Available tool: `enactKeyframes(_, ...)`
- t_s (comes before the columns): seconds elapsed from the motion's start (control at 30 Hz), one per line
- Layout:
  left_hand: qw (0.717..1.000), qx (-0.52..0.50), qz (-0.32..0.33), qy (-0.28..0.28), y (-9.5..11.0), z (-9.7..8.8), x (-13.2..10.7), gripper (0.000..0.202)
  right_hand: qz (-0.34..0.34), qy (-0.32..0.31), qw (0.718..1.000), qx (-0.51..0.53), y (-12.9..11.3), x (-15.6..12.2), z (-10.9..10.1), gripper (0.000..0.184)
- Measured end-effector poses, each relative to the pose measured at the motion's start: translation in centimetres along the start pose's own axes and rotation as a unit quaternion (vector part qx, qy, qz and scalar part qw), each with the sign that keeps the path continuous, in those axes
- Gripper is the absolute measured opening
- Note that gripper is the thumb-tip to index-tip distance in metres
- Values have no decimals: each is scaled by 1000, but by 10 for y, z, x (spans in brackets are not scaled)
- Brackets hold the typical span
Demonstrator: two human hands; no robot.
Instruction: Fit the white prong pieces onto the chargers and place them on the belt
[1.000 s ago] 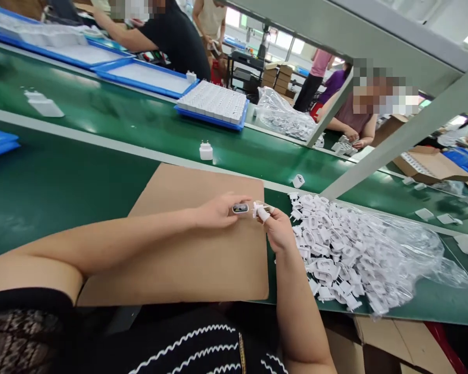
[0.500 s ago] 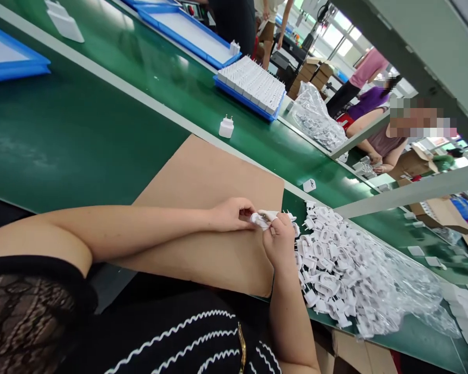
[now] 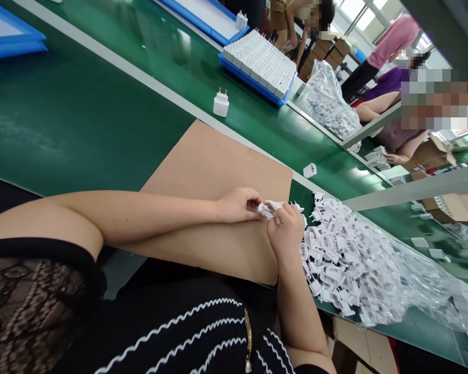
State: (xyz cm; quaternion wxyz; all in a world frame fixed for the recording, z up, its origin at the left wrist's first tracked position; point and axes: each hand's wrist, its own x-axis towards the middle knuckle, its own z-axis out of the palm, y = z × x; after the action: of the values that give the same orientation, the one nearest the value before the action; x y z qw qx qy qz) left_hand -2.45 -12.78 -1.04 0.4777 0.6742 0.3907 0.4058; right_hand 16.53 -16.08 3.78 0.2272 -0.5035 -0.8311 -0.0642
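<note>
Both my hands meet over the right part of a brown cardboard sheet (image 3: pixel 203 161). My left hand (image 3: pixel 237 205) has its fingertips pinched at the left end of a small white plastic plug part (image 3: pixel 263 210). My right hand (image 3: pixel 287 228) grips the other side of that part, and a white covering shows on its fingers. The fingers partly hide the part, so its details are unclear. Just right of my right hand lies a large heap of loose white plug casings (image 3: pixel 337 249), some with pins showing.
On the green belt stand a white charger (image 3: pixel 221 104) with pins up and another white charger (image 3: pixel 309 170) lying down. Beyond is a blue tray (image 3: pixel 253 83) packed with chargers. A clear plastic bag (image 3: pixel 409 280) spreads beside the heap. A slanted metal post (image 3: pixel 417 188) crosses at right.
The view has shifted, so my hands appear slightly further right and higher. Both still hold the white plug part together. The upright charger on the belt has shifted left relative to the cardboard.
</note>
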Motion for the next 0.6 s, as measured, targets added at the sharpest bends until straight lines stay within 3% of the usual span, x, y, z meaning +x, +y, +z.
enactKeyframes(0.13, 1000, 2, 2, -30, 3, 1, 0, 35, 32, -11, 997, 66, 4, 0, 3, 32)
enactKeyframes(0.23, 999, 9, -4, -46, 5, -6, 19, 40, 87, 28, 987, 129, 15, 1, 6, 49)
enactKeyframes(0.33, 997, 73, -2, 33, 2, -24, 65, 40, 165, 41, 984, 48, 32, 1, 11, 52)
enactKeyframes(0.43, 984, 131, -17, 115, -9, -48, 125, 38, 239, -9, 970, -49, 49, -1, 17, 46)
enactKeyframes(0.53, 965, 190, -60, 169, -22, -69, 175, 37, 251, -22, 967, -40, 59, -4, 21, 32)
enactKeyframes(0.6, 950, 231, -105, 182, -28, -75, 195, 38, 250, 4, 968, 10, 61, -4, 20, 29)
